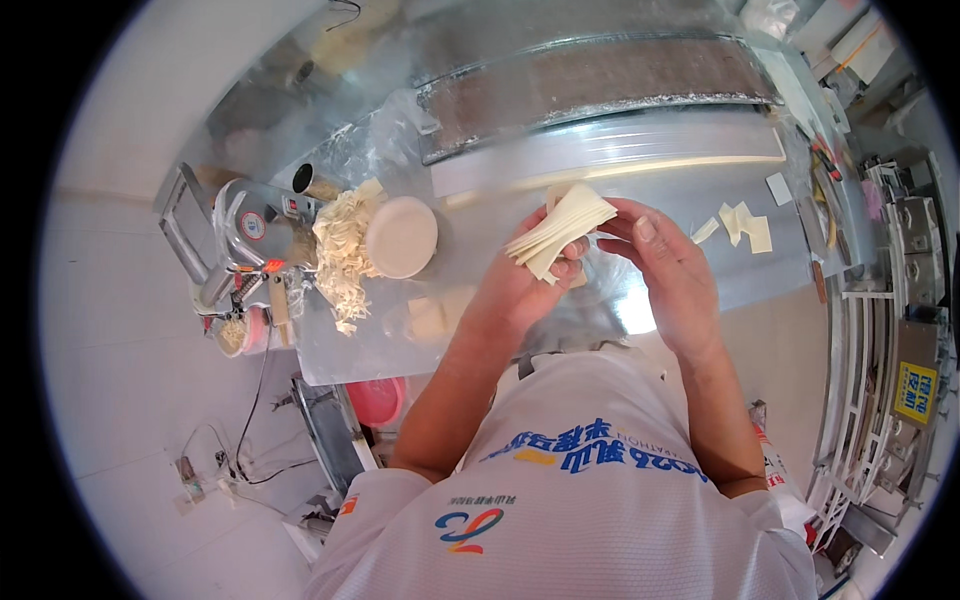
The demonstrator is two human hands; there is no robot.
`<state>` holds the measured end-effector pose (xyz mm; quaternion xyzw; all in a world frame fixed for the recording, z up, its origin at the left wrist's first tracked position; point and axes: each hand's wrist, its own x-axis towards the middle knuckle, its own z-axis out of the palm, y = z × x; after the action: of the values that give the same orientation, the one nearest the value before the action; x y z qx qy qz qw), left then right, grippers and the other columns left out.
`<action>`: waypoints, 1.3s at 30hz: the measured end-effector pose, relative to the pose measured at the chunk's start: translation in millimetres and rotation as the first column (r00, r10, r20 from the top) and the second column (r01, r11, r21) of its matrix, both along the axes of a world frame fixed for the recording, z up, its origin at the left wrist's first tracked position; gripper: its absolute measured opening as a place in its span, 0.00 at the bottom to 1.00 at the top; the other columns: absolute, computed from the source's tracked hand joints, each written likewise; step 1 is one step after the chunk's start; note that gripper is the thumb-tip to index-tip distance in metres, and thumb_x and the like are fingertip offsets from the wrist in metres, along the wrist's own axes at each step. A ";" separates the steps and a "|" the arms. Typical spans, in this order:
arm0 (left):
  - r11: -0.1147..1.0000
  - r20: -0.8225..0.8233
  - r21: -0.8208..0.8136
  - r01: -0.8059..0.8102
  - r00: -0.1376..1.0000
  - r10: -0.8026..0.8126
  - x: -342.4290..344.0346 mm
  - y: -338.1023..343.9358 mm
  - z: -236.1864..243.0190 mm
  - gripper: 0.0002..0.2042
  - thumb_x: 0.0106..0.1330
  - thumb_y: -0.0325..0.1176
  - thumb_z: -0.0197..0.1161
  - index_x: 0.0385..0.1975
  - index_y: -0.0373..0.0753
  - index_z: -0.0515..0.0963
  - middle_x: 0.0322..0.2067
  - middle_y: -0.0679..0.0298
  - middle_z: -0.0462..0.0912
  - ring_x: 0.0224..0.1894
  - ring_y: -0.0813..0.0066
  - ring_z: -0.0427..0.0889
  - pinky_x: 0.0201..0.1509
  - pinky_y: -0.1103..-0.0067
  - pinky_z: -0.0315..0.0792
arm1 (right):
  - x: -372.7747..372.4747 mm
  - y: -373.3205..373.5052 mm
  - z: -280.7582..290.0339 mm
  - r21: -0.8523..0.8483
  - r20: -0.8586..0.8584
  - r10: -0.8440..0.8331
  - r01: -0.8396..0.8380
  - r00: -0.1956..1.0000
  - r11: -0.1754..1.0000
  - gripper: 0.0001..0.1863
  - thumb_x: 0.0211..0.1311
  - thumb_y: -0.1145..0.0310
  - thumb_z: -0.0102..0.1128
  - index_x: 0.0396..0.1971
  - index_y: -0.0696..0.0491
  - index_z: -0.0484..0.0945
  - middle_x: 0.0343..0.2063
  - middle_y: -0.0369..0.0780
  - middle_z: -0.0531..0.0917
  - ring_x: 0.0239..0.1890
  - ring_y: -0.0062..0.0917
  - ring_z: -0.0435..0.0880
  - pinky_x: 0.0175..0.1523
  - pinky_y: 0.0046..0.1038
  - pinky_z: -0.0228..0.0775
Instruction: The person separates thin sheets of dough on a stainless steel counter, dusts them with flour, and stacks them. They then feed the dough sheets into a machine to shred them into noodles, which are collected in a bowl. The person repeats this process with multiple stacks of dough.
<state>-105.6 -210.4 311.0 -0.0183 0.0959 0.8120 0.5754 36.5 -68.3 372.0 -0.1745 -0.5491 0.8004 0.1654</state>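
Observation:
My left hand (pixel 510 295) grips a fanned stack of pale, thin dough sheets (pixel 560 225), its fingertips showing below the stack. My right hand (pixel 670 260) is at the stack's right end, thumb raised apart from it and fingers loosely bent; whether they touch the sheets is unclear. Several loose cut sheets (pixel 755 232) lie to the right on the metal worktop (pixel 730 280). To the left a heap of shredded dough strips (pixel 340 255) lies beside a round cream-coloured block or board (pixel 402 237).
A steel machine (pixel 240 240) stands at the left. Long rails (pixel 600 155) and a dark tray (pixel 600 85) run along the back. A pink basin (pixel 375 400) sits below the worktop's left. A white rack (pixel 850 420) and tools (pixel 830 170) line the right side.

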 end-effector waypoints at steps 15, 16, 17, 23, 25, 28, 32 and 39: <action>0.990 -0.167 -0.144 -0.009 0.986 -0.015 18.7 -9.7 -1.2 0.18 0.81 0.35 0.58 0.64 0.35 0.73 0.44 0.60 0.84 0.38 0.73 0.84 0.38 0.81 0.81 | 11.0 -5.4 -2.1 0.030 0.055 -0.089 0.088 0.994 0.996 0.11 0.76 0.64 0.67 0.46 0.57 0.82 0.40 0.35 0.85 0.42 0.15 0.78 0.50 0.21 0.71; 0.991 -0.165 -0.131 0.000 0.986 -0.022 19.4 -10.3 -7.2 0.18 0.81 0.35 0.58 0.64 0.35 0.73 0.45 0.60 0.84 0.39 0.73 0.84 0.38 0.81 0.81 | 10.1 -5.8 -4.3 0.017 0.050 -0.078 0.077 0.996 0.997 0.10 0.75 0.65 0.67 0.45 0.57 0.81 0.40 0.35 0.85 0.42 0.15 0.78 0.49 0.21 0.71; 0.993 -0.164 -0.119 0.009 0.986 -0.028 20.3 -10.9 -10.8 0.17 0.81 0.35 0.58 0.64 0.35 0.74 0.45 0.59 0.84 0.39 0.73 0.84 0.39 0.81 0.81 | 8.8 -6.4 -5.6 0.003 0.044 -0.066 0.066 0.997 0.998 0.09 0.75 0.66 0.67 0.45 0.56 0.81 0.39 0.35 0.85 0.41 0.15 0.79 0.48 0.21 0.71; 0.996 -0.100 -0.024 0.084 0.991 -0.086 30.0 -12.8 -11.0 0.16 0.81 0.36 0.57 0.61 0.35 0.78 0.41 0.58 0.87 0.33 0.75 0.84 0.33 0.84 0.78 | -1.8 -10.5 1.2 0.014 0.029 -0.052 0.052 0.998 0.999 0.08 0.74 0.70 0.67 0.45 0.57 0.80 0.36 0.35 0.85 0.37 0.15 0.81 0.44 0.21 0.71; 0.996 -0.066 -0.029 0.083 0.994 -0.085 30.8 -14.2 -11.5 0.16 0.81 0.38 0.57 0.60 0.36 0.78 0.40 0.59 0.87 0.32 0.76 0.84 0.30 0.84 0.77 | -6.8 -15.4 6.2 -0.010 0.046 -0.069 0.070 0.997 0.998 0.08 0.73 0.71 0.68 0.46 0.57 0.81 0.36 0.35 0.85 0.36 0.15 0.79 0.43 0.21 0.70; 0.998 -0.102 -0.045 0.052 0.993 -0.057 31.9 -18.0 -10.8 0.16 0.81 0.39 0.57 0.60 0.37 0.79 0.39 0.59 0.87 0.31 0.77 0.84 0.26 0.84 0.75 | -10.8 -17.9 7.3 -0.001 0.076 -0.049 0.049 0.996 0.999 0.09 0.73 0.73 0.68 0.49 0.57 0.82 0.37 0.34 0.86 0.36 0.15 0.78 0.42 0.21 0.69; 0.998 -0.157 -0.058 0.020 0.987 -0.029 30.5 -24.4 -14.6 0.16 0.81 0.38 0.57 0.60 0.37 0.78 0.40 0.58 0.87 0.30 0.76 0.84 0.24 0.82 0.74 | -15.8 -23.3 9.9 0.052 0.123 -0.029 0.023 0.992 0.998 0.10 0.73 0.72 0.67 0.50 0.57 0.83 0.38 0.34 0.86 0.36 0.15 0.78 0.42 0.21 0.69; 0.977 -0.473 -0.198 -0.073 0.881 -0.030 25.6 -32.1 -1.4 0.15 0.79 0.35 0.60 0.60 0.36 0.76 0.43 0.56 0.86 0.31 0.71 0.84 0.29 0.79 0.75 | -14.2 -13.1 -12.2 0.065 0.142 -0.028 0.018 0.989 0.998 0.16 0.79 0.61 0.61 0.51 0.60 0.82 0.38 0.37 0.85 0.38 0.17 0.81 0.45 0.23 0.74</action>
<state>-79.9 -242.5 309.6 0.1185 0.3185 0.7836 0.5201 22.3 -81.4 359.8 -0.2323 -0.5827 0.7660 0.1405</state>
